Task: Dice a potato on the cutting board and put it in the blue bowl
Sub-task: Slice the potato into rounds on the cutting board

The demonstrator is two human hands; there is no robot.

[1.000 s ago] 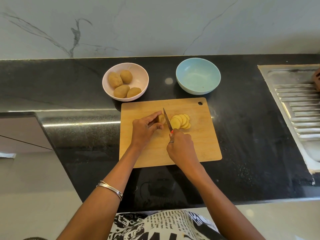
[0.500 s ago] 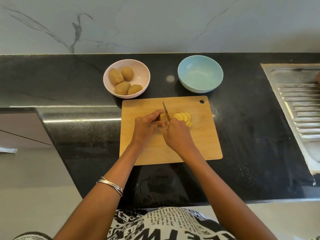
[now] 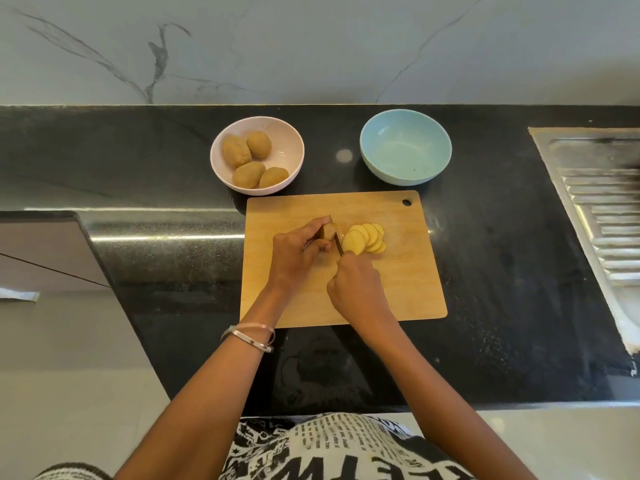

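Four whole potatoes: unpeeled, in the pink bowl (image 3: pixel 257 155) on the black countertop (image 3: pixel 502 271), beyond the left hand and to its left; no different from half a second ago.
Bangles (image 3: pixel 250 335): two on the left wrist, nearer the body than the hand.
Cutting board (image 3: pixel 408 289): wooden, under both hands, its hanging hole at the far right corner.
Left hand (image 3: pixel 298 255): fingers curled over the potato end piece (image 3: pixel 328 231), pinching it against the board; the grip reads the same as in the frame before.
Knife (image 3: pixel 336 237): blade between the two hands, set against the right face of the end piece; half a second ago its tip stood higher and clear of the potato, now the blade sits lower against it.
Right hand (image 3: pixel 358 287): closed round the knife handle, which the fist hides; it now lies nearer the body than before, so more of the slices show.
Potato slices (image 3: pixel 364 238): pale yellow rounds fanned on the board just right of the blade, beyond the right hand, overlapping each other.
Blue bowl (image 3: pixel 405 147): on the countertop beyond the right hand, past the board's far edge, with no potato in it.
Sink drainboard (image 3: pixel 602 216): ridged steel, well to the right of the right hand.
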